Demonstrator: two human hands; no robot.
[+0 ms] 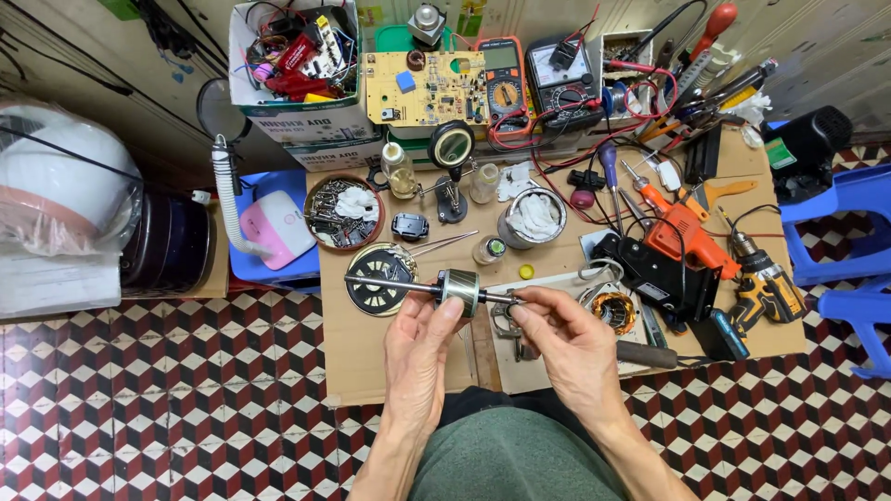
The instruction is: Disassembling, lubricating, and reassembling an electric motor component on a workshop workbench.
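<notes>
Here, a small motor rotor [458, 287], a ribbed grey metal drum on a thin steel shaft that sticks out far to its left, is held level just above the cardboard-topped table [362, 357]. The left hand [418, 353] pinches the drum between thumb and fingers; the right hand [566, 339] pinches the short shaft end. Behind it lies a round black motor cover [376, 278].

I found bare cardboard [362, 357] open beneath my left hand [418, 357]. Ahead, the round tin of screws [344, 212], small bottles [398, 171] and magnifier stand [452, 172] blocked passage. To the right, the orange drill [682, 232] and black tool [654, 269] crowded the bench.
</notes>
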